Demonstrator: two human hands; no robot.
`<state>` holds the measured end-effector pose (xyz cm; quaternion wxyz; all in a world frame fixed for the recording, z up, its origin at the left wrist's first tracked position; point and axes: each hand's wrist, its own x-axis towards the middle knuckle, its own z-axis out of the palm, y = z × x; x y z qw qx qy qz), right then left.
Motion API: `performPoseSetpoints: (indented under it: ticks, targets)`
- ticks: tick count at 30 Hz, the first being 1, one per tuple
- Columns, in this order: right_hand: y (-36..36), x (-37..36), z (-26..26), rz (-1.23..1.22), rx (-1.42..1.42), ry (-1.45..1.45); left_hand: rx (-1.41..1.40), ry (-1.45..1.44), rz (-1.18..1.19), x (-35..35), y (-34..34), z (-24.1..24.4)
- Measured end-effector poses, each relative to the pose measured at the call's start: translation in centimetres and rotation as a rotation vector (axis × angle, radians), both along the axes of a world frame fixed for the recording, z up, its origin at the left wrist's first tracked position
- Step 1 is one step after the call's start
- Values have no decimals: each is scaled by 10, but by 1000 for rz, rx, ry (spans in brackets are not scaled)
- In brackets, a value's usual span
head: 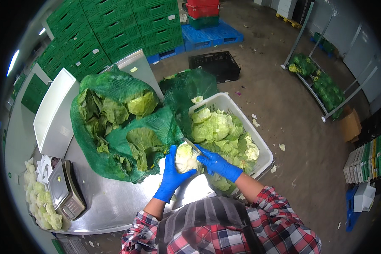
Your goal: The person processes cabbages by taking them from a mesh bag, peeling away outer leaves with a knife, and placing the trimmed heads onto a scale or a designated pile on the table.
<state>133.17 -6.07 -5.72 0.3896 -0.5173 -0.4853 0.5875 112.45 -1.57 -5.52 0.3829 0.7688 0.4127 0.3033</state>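
My left hand [174, 177], in a blue glove, is closed around the lower left side of a pale, trimmed cabbage head [186, 157]. My right hand [217, 162], also gloved, is at the cabbage's right side; a knife blade [193, 145] seems to run up from it along the cabbage, its handle hidden. Just left and beyond lies an opened green mesh sack [155, 127] with a whole green cabbage [142, 103] and loose outer leaves [143, 143]. A white plastic crate [265, 152] full of cabbage leaves [216, 128] stands to the right.
On the steel table [108, 200] are a digital scale [73, 193], a white bin [55, 111] and several trimmed cabbages [44, 203] at the left. A black crate [214, 66] stands on the floor beyond. Green crates [114, 25] are stacked behind; a metal cart [317, 95] holds filled green sacks.
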Motion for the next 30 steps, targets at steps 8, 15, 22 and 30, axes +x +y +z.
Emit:
performPoseSetpoints:
  ticks: [8,15,22,30]
  targets:
    - [8,-15,-1,-113,197,-613,74,121,105,16,-3,0]
    - [33,-5,14,-19,29,-328,-15,196,192,15,-5,6]
    - [38,-6,-59,-229,596,-666,10,168,170,19,-5,2]
    - [39,21,13,-181,-163,-132,91,117,9,-1,-12,16]
